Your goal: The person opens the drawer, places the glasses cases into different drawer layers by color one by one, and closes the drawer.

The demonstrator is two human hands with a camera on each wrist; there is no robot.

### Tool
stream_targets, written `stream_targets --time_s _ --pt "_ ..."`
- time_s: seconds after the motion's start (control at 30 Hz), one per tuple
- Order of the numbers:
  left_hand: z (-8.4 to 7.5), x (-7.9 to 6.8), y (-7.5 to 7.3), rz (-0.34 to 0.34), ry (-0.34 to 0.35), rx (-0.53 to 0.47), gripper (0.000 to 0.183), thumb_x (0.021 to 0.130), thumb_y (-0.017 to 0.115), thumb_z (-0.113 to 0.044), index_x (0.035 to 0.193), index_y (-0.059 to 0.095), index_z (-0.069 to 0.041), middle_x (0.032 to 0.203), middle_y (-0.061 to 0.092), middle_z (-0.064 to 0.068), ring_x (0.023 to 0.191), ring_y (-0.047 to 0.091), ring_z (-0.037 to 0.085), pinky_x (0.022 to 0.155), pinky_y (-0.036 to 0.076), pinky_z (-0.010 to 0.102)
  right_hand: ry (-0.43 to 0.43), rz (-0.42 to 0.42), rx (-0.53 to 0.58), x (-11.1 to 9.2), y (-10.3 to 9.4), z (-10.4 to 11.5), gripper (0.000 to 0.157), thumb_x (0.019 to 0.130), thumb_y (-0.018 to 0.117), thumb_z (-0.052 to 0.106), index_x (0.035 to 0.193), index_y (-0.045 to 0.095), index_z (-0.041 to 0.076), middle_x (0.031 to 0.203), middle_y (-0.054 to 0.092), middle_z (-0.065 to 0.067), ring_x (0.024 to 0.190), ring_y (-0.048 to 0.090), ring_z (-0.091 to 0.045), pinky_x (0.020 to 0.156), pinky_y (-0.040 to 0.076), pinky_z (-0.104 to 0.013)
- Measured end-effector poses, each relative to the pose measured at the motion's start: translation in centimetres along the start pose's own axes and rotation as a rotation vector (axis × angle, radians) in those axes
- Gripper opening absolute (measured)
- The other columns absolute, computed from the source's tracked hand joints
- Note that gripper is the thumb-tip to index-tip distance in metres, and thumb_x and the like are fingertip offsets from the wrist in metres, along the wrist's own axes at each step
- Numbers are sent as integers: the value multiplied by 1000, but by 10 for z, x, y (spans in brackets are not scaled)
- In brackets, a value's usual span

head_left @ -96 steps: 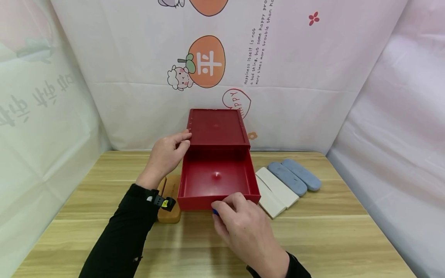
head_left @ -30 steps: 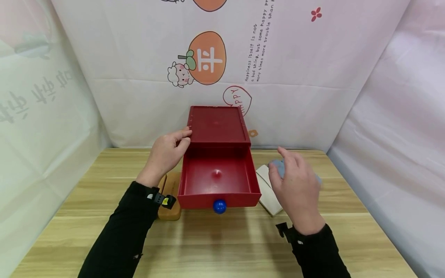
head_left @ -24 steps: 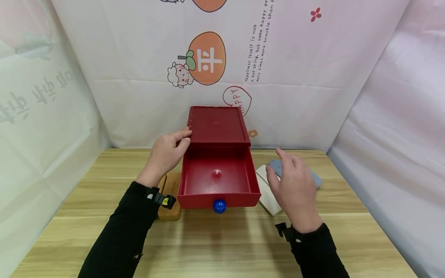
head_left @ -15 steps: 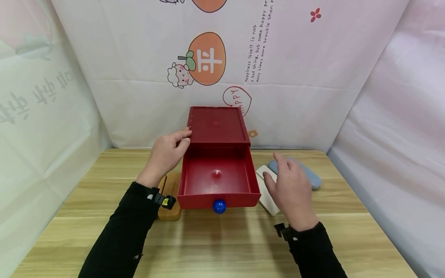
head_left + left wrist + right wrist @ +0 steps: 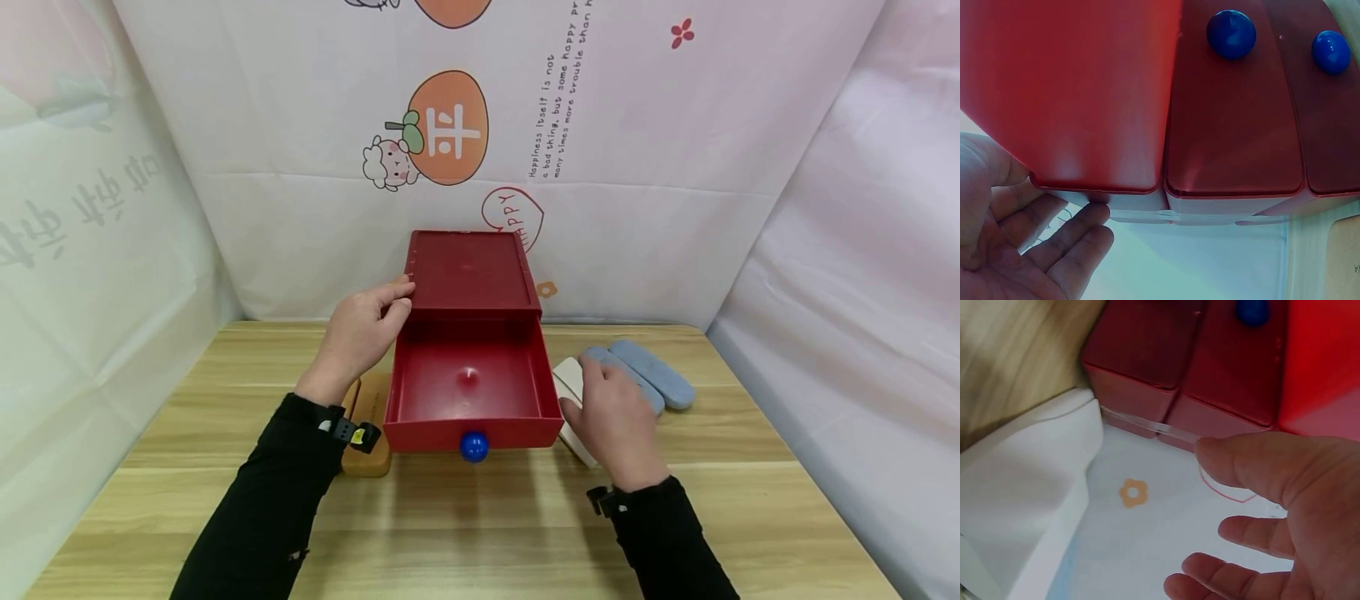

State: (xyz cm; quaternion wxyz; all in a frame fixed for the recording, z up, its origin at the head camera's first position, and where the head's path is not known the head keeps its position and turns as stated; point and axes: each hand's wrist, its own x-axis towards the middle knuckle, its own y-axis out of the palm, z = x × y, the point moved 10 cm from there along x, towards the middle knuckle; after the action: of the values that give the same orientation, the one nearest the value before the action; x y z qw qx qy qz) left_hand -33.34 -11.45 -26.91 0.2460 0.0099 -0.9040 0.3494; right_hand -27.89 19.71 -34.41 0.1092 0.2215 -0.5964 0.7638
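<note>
A red drawer cabinet stands in the middle of the table; its top drawer is pulled out with nothing inside, a blue knob on its front. My left hand rests against the cabinet's upper left side, fingers fairly straight, as the left wrist view also shows. To the right, my right hand hovers over a white case with a flap, covering part of it. In the right wrist view the thumb and fingers are spread apart, holding nothing, with the white case to the left.
Two blue elongated cases lie side by side behind the right hand. A tan case lies left of the cabinet, partly under the left wrist. Two lower drawers with blue knobs are pushed in. A printed white cloth hangs behind.
My right hand has let go of the blue knob, gone right above the cases, then come down and left over the white case. The left hand stays put.
</note>
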Motion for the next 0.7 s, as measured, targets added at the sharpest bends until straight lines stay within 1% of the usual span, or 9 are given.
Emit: stream_targets --time_s 0.17,0.3,0.37,0.43,0.57,0.7 --pt "1 0 1 -2 -6 5 43 101 44 -32 136 60 -13 141 55 0 128 51 17 56 38 39 25 105 -16 -2 18 -6 64 81 74 33 130 55 -4 110 62 -29 95 60 -43 68 55 -56" --pt "1 0 1 -4 -9 4 43 100 45 -32 136 60 -13 141 55 0 128 50 17 56 39 39 49 179 -41 -3 32 -11 63 82 72 37 128 57 -3 106 62 -28 92 59 -42 69 54 -55" --pt "1 0 1 -4 -8 5 43 100 45 -32 136 60 -13 142 55 0 127 51 17 56 38 39 67 212 -50 -3 39 -15 61 82 71 39 126 58 -2 102 61 -26 90 59 -41 66 53 -54" --pt "2 0 1 -4 -9 6 43 100 45 -32 136 60 -13 141 55 0 127 51 18 56 38 39 76 230 -60 -3 45 -19 58 80 72 39 122 59 -1 96 62 -24 85 59 -39 62 53 -52" --pt "2 0 1 -1 -13 5 43 101 44 -33 136 60 -14 142 55 -1 129 49 17 58 40 39 82 238 -70 -4 52 -22 53 78 73 39 112 61 0 88 62 -21 77 59 -37 55 52 -49" --pt "3 0 1 1 -17 4 44 101 44 -33 136 60 -14 142 55 -1 130 48 16 59 40 38 93 253 -70 -6 58 -24 51 80 70 42 109 61 1 87 61 -21 78 59 -37 54 51 -48"
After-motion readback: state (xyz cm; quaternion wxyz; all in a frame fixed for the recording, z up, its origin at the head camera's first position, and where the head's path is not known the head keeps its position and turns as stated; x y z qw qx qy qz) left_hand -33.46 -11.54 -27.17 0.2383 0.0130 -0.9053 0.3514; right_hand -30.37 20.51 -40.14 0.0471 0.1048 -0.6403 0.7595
